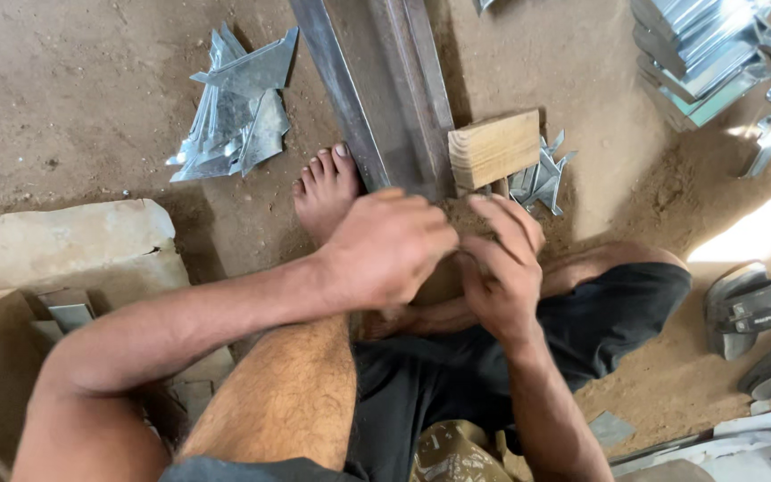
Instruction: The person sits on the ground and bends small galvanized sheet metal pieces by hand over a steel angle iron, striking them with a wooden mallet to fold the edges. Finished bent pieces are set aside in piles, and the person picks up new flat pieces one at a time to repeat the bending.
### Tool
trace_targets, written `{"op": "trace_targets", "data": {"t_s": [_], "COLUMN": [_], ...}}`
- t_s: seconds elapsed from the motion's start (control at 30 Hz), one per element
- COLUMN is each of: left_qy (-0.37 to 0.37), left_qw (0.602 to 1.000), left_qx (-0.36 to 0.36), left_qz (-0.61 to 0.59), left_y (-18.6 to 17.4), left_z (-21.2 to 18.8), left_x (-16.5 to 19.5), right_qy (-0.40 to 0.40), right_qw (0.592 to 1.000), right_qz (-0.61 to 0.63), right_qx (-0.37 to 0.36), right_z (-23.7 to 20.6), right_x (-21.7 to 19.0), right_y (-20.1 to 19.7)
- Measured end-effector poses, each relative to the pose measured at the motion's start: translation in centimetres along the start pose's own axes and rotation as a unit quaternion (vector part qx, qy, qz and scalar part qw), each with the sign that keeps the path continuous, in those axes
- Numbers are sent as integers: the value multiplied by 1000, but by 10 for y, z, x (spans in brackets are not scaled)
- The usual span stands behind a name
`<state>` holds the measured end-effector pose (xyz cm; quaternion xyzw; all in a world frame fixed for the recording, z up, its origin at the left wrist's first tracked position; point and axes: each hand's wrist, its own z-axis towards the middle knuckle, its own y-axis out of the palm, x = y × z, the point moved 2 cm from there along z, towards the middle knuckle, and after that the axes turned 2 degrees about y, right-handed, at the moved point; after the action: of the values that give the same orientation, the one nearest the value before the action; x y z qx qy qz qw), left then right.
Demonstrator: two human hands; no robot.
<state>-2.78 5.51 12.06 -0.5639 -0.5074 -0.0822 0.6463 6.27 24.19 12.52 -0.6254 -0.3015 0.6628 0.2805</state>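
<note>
My left hand (pixel 385 245) lies palm down over the near end of a long grey metal rail (pixel 394 89) that runs away across the dirt floor, and it hides what is under it. My right hand (pixel 503 263) is beside it, fingers curled at the same spot just below a pale wooden block (pixel 493 147). Whether either hand grips anything is hidden. My bare foot (pixel 327 187) rests against the left side of the rail. I sit on the ground with my knees bent.
A heap of cut shiny metal pieces (pixel 238 112) lies at the upper left, smaller offcuts (pixel 542 178) sit right of the block, and stacked metal sections (pixel 702 54) fill the top right. Sandals (pixel 747 308) lie at right. A stone slab (pixel 55 245) is at left.
</note>
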Motion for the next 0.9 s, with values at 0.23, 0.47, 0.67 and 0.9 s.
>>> {"op": "trace_targets", "data": {"t_s": [0.23, 0.47, 0.67, 0.9], "left_qy": [-88, -151, -127, -146], "left_qw": [821, 568, 503, 490], "left_qx": [66, 466, 496, 492], "left_qz": [-560, -661, -696, -704], "left_y": [19, 67, 74, 75], "left_z": [-29, -21, -12, -9], "left_x": [-57, -122, -144, -130], "right_qy": [-117, 1, 404, 235], "right_qw": [991, 984, 909, 949], "right_qz": [58, -174, 33, 210], "right_qx": [-24, 32, -97, -12], "right_z": [39, 3, -39, -35], "right_x": [-20, 39, 74, 27], "right_y": [20, 34, 15, 3]}}
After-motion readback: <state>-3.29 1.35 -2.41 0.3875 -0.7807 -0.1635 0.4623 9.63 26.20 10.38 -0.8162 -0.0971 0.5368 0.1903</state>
